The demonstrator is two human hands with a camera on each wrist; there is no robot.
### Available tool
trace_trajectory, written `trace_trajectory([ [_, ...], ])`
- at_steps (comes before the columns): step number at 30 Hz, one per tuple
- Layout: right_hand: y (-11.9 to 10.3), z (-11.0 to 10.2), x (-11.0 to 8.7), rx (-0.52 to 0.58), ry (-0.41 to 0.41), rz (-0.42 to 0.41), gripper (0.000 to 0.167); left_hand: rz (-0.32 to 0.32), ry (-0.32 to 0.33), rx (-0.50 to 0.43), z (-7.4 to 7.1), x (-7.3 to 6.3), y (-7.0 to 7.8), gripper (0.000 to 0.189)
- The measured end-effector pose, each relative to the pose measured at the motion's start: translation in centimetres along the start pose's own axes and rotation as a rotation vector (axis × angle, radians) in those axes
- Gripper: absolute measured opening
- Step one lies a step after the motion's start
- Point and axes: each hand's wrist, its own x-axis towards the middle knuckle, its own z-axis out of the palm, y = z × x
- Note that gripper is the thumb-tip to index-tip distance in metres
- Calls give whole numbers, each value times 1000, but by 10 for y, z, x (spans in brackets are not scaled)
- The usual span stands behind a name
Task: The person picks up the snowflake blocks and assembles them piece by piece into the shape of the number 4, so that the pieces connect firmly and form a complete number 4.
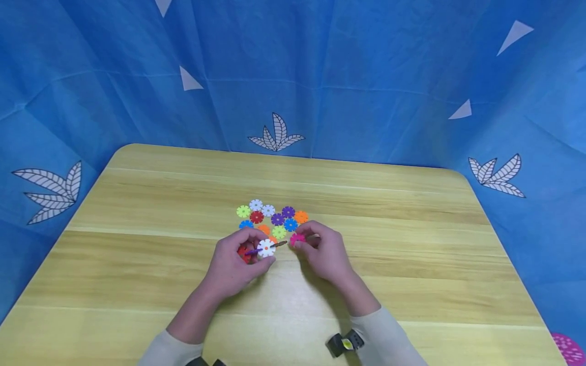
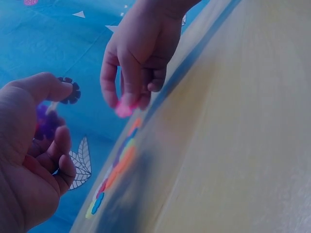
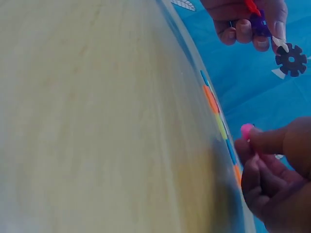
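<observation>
My left hand (image 1: 235,264) holds a short chain of notched plastic discs joined edge to edge: a red disc (image 1: 244,253), a purple disc (image 2: 47,121), a white disc (image 1: 266,248) and a dark brown disc (image 3: 291,60) at the free end. Between thumb and fingertips, my right hand (image 1: 324,250) pinches a single pink disc (image 1: 297,239), just right of the brown one and apart from it. Both hands are raised a little above the table. Part of the chain is hidden behind the left fingers.
Beyond the hands, loose discs lie flat on the wooden table (image 1: 412,244), among them a dark red disc (image 1: 257,217), a purple disc (image 1: 288,212) and an orange disc (image 1: 301,217). A blue patterned cloth (image 1: 366,76) hangs behind the table.
</observation>
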Motion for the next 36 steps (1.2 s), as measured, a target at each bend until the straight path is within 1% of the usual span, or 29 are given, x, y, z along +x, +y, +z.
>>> trace_trajectory([
  [4, -4, -3, -4, 158, 6, 42, 23, 16, 3, -6, 0, 0, 0, 35],
  [7, -6, -7, -7, 241, 10, 48, 26, 20, 3, -10, 0, 0, 0, 35],
  [10, -9, -10, -10, 286, 7, 48, 29, 16, 0, -9, 1, 0, 1, 35],
  [17, -16, -15, -16, 380, -21, 80, 34, -11, -4, 33, 1, 0, -1, 34],
  [21, -19, -17, -18, 436, -35, 64, 35, -11, -6, 29, 1, 0, -1, 34],
  [25, -19, -18, -19, 457, -39, 45, 35, -12, -5, 31, 1, 0, -1, 34],
  [31, -19, -18, -19, 457, -60, 35, 34, -29, -10, 41, 1, 0, -1, 34],
  [36, -19, -19, -21, 447, -79, 30, 33, -25, -18, 14, 3, 0, -2, 32],
])
